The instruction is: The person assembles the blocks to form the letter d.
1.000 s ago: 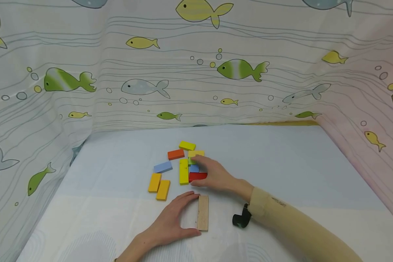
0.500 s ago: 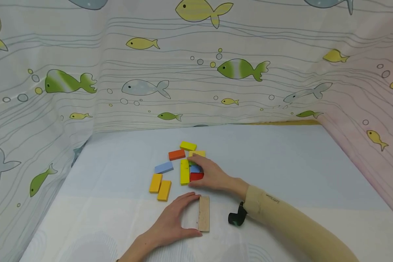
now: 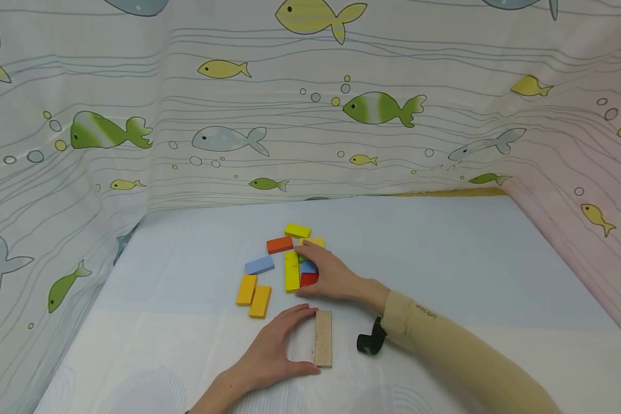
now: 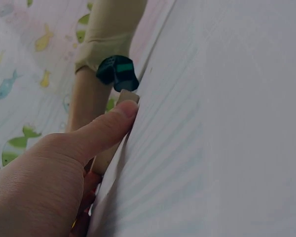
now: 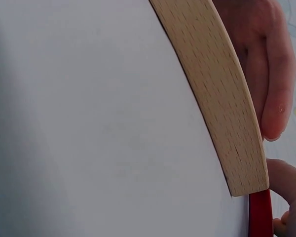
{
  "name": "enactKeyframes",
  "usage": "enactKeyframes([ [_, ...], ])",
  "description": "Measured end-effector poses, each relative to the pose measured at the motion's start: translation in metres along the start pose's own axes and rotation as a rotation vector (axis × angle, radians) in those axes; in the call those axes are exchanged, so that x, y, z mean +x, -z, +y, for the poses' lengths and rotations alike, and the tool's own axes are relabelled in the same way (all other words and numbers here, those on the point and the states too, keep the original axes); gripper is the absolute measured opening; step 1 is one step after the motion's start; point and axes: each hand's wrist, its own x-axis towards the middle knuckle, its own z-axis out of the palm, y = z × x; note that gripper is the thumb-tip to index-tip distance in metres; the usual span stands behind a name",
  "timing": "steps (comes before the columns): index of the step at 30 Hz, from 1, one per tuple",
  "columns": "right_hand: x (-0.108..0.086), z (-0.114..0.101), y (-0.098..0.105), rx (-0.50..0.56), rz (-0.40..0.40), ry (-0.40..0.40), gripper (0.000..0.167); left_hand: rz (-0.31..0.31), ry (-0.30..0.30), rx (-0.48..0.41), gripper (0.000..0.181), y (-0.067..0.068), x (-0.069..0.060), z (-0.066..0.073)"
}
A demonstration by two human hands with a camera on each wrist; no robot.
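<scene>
A plain wooden block (image 3: 323,339) lies near the front of the table. My left hand (image 3: 266,351) holds it by its two ends, fingertips at the far end and thumb at the near end; the thumb (image 4: 106,129) shows in the left wrist view. Farther back is a long yellow block (image 3: 292,273). My right hand (image 3: 336,276) spans it, index tip at its far end and thumb tip at its near end. Beneath that hand, partly hidden, are a red block (image 3: 308,279), a blue block (image 3: 307,267), a green one and a pale yellow block (image 3: 318,242).
Left of these lie an orange-red block (image 3: 280,245), a light blue block (image 3: 259,265) and two amber blocks (image 3: 246,290). A smaller yellow block (image 3: 297,230) is at the back. A fish-patterned cloth (image 3: 310,167) surrounds the table. A black device (image 3: 371,339) hangs from the right wrist.
My right hand has slid slightly left over the coloured blocks, covering more of the red one, its fingertips now reaching the yellow block's ends. The left hand and the blocks stay put.
</scene>
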Motion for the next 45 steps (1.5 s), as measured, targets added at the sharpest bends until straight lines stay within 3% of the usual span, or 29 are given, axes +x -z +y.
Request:
enactKeyframes([
  [25, -0.002, 0.003, -0.001, -0.001, 0.028, -0.022, 0.086, -0.008, 0.018, -0.007, 0.089, 0.001, 0.001, 0.002],
  [45, -0.011, -0.004, 0.011, 0.062, 0.067, -0.035, 0.083, 0.009, 0.015, -0.001, 0.09, 0.002, 0.0, 0.004],
])
